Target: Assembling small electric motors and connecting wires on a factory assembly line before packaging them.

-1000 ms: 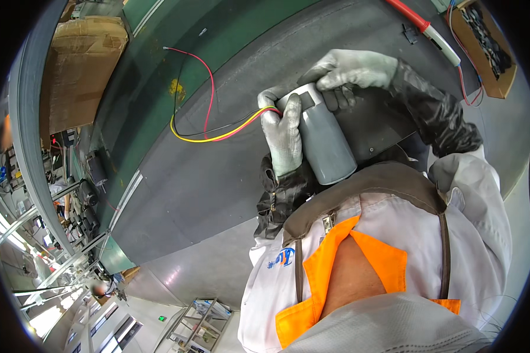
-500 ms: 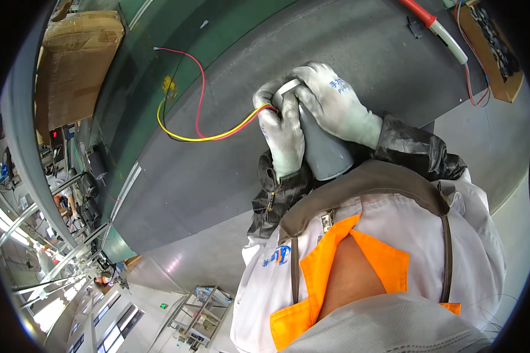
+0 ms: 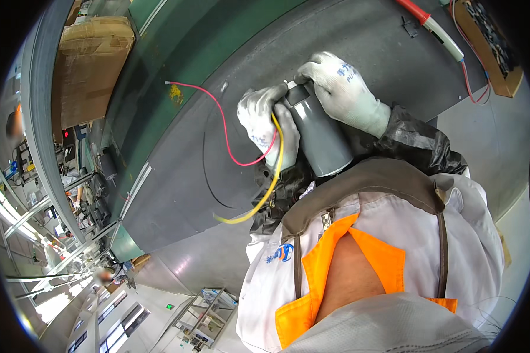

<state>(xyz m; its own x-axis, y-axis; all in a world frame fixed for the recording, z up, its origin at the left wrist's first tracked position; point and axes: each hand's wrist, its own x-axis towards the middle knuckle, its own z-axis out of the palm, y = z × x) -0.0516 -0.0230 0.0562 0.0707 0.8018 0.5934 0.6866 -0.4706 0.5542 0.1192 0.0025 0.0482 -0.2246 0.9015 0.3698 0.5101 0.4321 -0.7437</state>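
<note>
A smooth grey cylindrical housing (image 3: 323,141) stands tilted between my gloved hands, its wide end against my apron. Near its far end is a darker grey rectangular patch (image 3: 297,95), with a small white piece (image 3: 291,84) beside it. My left hand (image 3: 268,120) is closed on the left of that end, fingers curled. My right hand (image 3: 341,88) grips the far end from the right, its fingertips partly hidden. From beside my left hand come a yellow wire (image 3: 277,176), a red wire (image 3: 225,123) and a thin black wire (image 3: 205,159); where they start is hidden.
The dark mat (image 3: 176,194) covers the bench, with a green surface (image 3: 188,35) beyond. A red-and-white pen-shaped tool (image 3: 441,38) with a cable lies far right, beside a cardboard box (image 3: 506,82) of dark parts. A large carton (image 3: 91,76) stands at left.
The housing has turned so its dark patch shows. My hands have moved apart slightly at its far end. The yellow wire has swung down toward me, and the wires have spread apart.
</note>
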